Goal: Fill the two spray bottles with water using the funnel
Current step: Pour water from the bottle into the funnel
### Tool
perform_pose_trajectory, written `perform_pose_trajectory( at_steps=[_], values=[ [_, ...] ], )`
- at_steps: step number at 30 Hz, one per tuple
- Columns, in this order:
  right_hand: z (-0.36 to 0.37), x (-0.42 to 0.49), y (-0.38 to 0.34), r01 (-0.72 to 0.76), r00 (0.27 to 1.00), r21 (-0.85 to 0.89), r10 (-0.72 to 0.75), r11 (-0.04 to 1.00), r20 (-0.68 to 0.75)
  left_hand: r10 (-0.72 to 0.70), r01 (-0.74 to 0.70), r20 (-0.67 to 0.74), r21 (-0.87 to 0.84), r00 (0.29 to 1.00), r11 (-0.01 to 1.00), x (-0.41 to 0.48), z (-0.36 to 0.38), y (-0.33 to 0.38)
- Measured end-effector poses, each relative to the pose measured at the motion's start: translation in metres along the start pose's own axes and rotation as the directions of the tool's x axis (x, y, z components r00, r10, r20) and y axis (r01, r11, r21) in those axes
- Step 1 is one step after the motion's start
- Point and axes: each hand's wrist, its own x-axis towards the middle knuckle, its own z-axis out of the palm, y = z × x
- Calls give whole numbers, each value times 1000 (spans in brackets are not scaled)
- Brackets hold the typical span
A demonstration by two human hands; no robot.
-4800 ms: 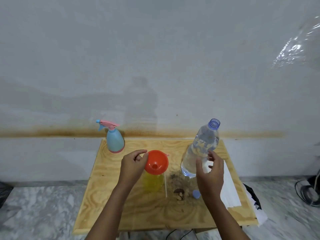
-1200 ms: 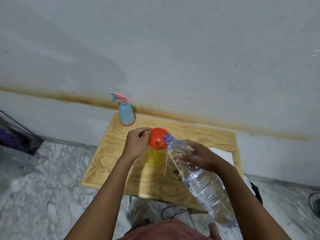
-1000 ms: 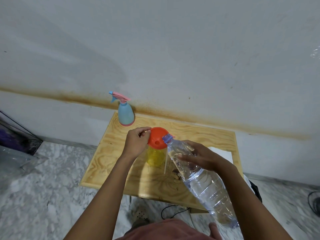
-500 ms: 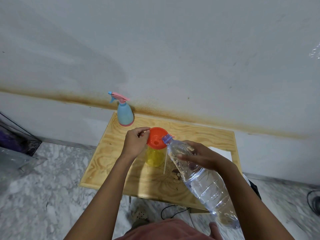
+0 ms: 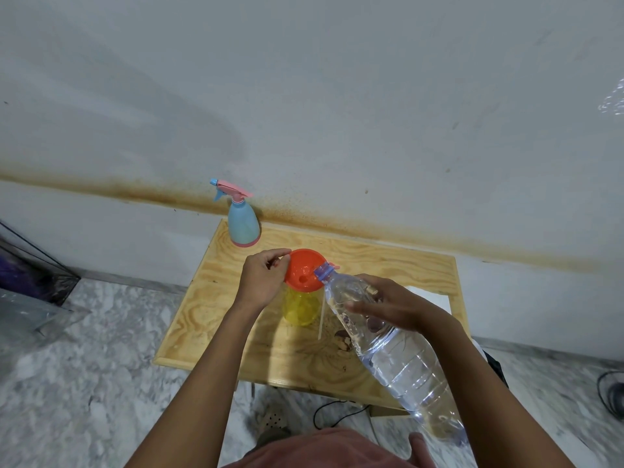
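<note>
An orange funnel (image 5: pixel 302 270) sits in the neck of a yellow spray bottle (image 5: pixel 301 309) with no spray head, mid-table. My left hand (image 5: pixel 263 276) pinches the funnel's left rim. My right hand (image 5: pixel 388 307) grips a large clear water bottle (image 5: pixel 388 346), tilted so its open mouth rests over the funnel's right edge. A blue spray bottle (image 5: pixel 243 224) with a pink trigger head stands at the table's back left corner.
The small wooden table (image 5: pixel 216 309) stands against a stained white wall. A thin white tube (image 5: pixel 322 317) and a small brown object (image 5: pixel 342 339) lie right of the yellow bottle. White paper (image 5: pixel 432 298) lies at the right. Cables cross the marble floor.
Since 4.8 s ago my right hand has lifted the water bottle and tipped it to the funnel. Over the last second the bottle's mouth has stayed at the rim, barely shifting.
</note>
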Motion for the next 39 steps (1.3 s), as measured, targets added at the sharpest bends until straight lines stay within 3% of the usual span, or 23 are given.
perform_pose_trajectory(
  at_steps=[39],
  values=[
    [3, 2, -1, -40, 999, -4, 40, 999, 24, 10, -10, -3, -14, 1000, 1000, 1, 0, -5]
  ],
)
